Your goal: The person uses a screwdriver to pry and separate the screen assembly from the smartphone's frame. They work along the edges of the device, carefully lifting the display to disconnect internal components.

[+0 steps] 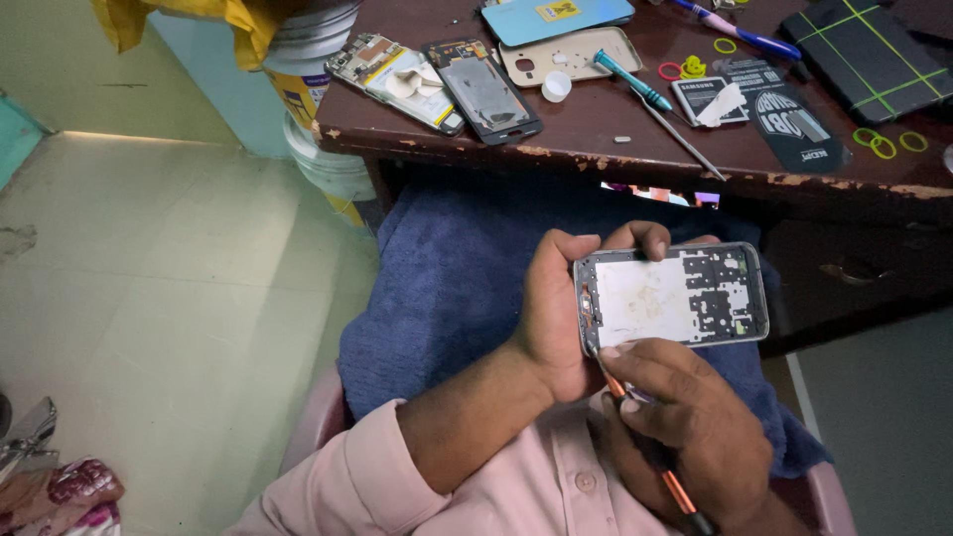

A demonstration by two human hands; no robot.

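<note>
My left hand [556, 308] grips an opened phone frame [670, 296], grey with a white inner plate and bare metal cut-outs on its right half. It is held flat over my lap, below the desk edge. My right hand [690, 427] holds a thin orange-handled tool [675, 488] like a pen. The tool's tip touches the frame's lower left edge. A dark blue towel [447, 288] lies over my lap under both hands.
A worn brown desk [596, 149] above carries phone parts: two dismantled phones [437, 79], a beige back cover [571, 55], a blue panel, a teal screwdriver [635, 81], a battery, rubber bands and a dark mat [874, 55]. Buckets [318, 109] stand left of the desk on pale floor.
</note>
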